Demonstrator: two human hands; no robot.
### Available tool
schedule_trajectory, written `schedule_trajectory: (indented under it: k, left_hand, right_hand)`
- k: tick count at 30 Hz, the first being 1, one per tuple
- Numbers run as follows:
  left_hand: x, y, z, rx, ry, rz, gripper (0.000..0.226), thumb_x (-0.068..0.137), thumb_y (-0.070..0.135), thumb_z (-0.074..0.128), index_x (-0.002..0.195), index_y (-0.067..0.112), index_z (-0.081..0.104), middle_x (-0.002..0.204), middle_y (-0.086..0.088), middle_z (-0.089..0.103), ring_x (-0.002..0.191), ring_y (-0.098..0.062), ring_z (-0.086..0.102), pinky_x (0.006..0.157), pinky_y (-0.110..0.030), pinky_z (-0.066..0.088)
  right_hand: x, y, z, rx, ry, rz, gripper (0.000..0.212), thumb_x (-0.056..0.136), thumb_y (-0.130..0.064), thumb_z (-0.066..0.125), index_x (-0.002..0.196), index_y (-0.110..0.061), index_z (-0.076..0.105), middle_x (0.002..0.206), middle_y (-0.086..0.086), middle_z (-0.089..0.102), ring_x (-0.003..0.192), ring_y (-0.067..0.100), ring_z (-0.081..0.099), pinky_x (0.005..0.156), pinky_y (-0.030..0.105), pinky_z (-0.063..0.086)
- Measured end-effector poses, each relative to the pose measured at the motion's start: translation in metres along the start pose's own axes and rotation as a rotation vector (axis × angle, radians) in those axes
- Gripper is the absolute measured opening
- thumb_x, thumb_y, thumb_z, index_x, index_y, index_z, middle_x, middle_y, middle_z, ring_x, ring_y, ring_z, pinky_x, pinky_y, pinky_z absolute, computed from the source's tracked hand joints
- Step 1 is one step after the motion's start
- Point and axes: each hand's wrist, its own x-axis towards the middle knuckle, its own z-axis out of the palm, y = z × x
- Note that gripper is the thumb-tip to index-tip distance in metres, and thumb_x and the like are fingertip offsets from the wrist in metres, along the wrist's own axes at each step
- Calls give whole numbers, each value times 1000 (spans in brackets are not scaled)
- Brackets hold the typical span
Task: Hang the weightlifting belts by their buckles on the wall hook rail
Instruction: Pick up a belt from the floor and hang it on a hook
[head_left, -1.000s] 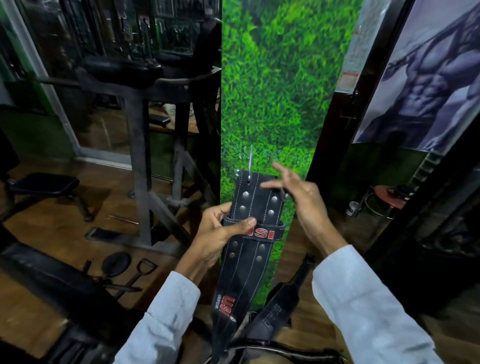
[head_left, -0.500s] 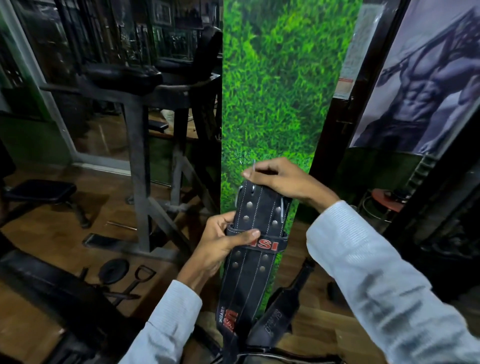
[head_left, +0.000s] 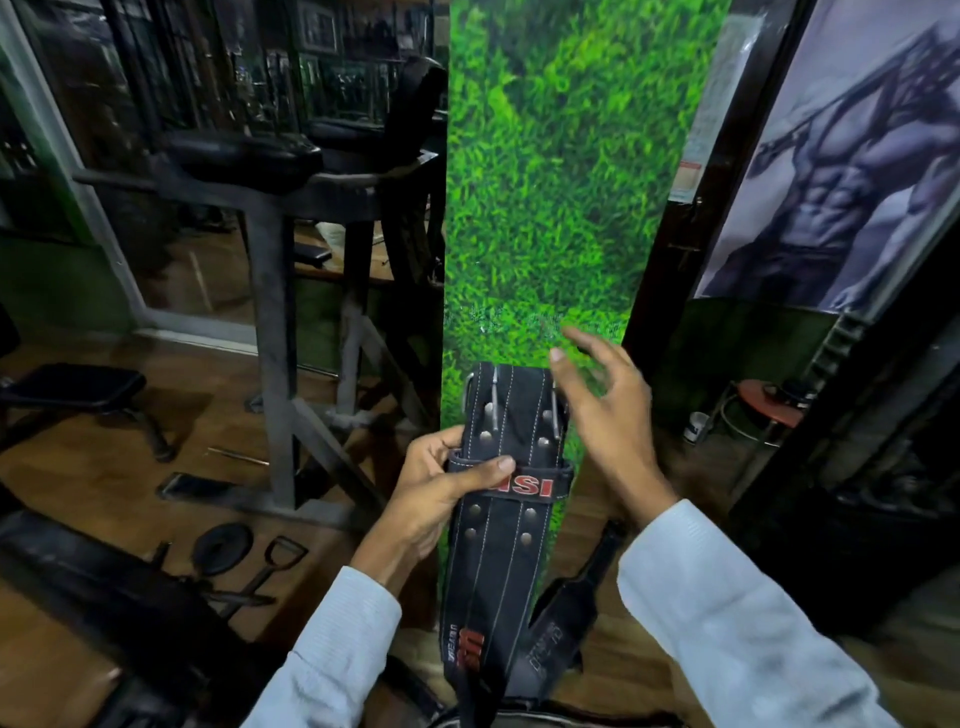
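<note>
Holding a black weightlifting belt (head_left: 506, 499) upright against the grass-print wall panel (head_left: 561, 208).

Left hand (head_left: 441, 488) gripping the belt at its keeper loop, thumb across the front; right hand (head_left: 602, 400) spread, holding nothing, just right of the steel buckle (head_left: 496, 397) at the top. Long axis vertical, buckle uppermost. No hook rail clearly visible.

Black belt (head_left: 511, 499) with white stitching, silver studs, red lettering; bright green grass-print panel (head_left: 566, 182) behind; pale blue sleeves (head_left: 727, 623).
</note>
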Motion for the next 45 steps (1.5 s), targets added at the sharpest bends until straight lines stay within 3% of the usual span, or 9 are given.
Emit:
schedule_trajectory:
  k: [4,9,14,21,25,29,35,41,45]
  left_hand:
    - [5,4,0,-10,-16,-17,35,74,3,84,107,-1,74,108,-25,75,91,-30,73,88,-45,60]
    - [8,3,2,42,-36,-22,35,76,4,83,109,-1,74,108,-24,75,92,-31,71,87,-42,60]
    - [9,6,1,68,-72,-6,37,76,3,82,111,-4,72,108,-24,75,93,-30,71,84,-38,60]
    - [20,10,6,128,-102,33,33,75,1,86,106,-2,74,109,-24,75,94,-29,72,88,-40,59]
    - [18,7,14,192,-103,60,30,76,-4,82,105,-4,75,108,-23,76,95,-28,72,91,-42,57]
    - [18,10,19,182,-121,56,30,75,-5,83,103,0,77,106,-22,77,92,-27,73,87,-40,59]
    - [22,8,24,257,-104,101,29,76,-4,82,103,3,77,104,-16,79,91,-21,74,84,-34,60]
    - [43,35,48,151,32,187,37,82,49,79,103,19,76,100,3,79,94,-8,72,82,-22,58]
    - [87,89,87,449,51,458,30,103,31,57,97,10,78,88,-7,79,79,-18,74,69,-35,58]
  right_hand:
    - [15,15,-7,397,-481,803,81,83,-85,50,140,-29,62,141,12,65,135,32,57,117,57,33]
    - [32,-18,-21,516,-209,434,30,102,-34,60,87,-13,75,93,8,81,93,23,76,88,43,56]
    - [42,-13,-37,54,-535,632,76,91,-79,43,135,-21,65,133,8,71,122,30,67,103,53,51]
    - [49,-17,-38,724,-351,503,10,90,-23,70,88,-13,71,77,1,74,84,19,69,82,34,55]
    - [53,-22,-48,64,-512,530,47,101,-55,52,116,-15,72,101,2,77,87,13,67,73,33,49]
    - [52,-10,-55,177,-854,745,57,99,-60,50,124,-14,71,109,9,79,88,24,76,82,52,60]
    - [64,-5,-46,616,-372,376,16,99,-7,61,99,-8,77,79,2,62,65,10,58,59,16,52]
    - [62,-22,-57,608,-227,-7,10,98,-5,65,104,-2,72,71,2,64,64,11,58,68,21,55]
    - [78,-46,-72,645,-108,-78,9,93,-1,69,98,-7,63,71,2,71,62,13,64,66,25,59]
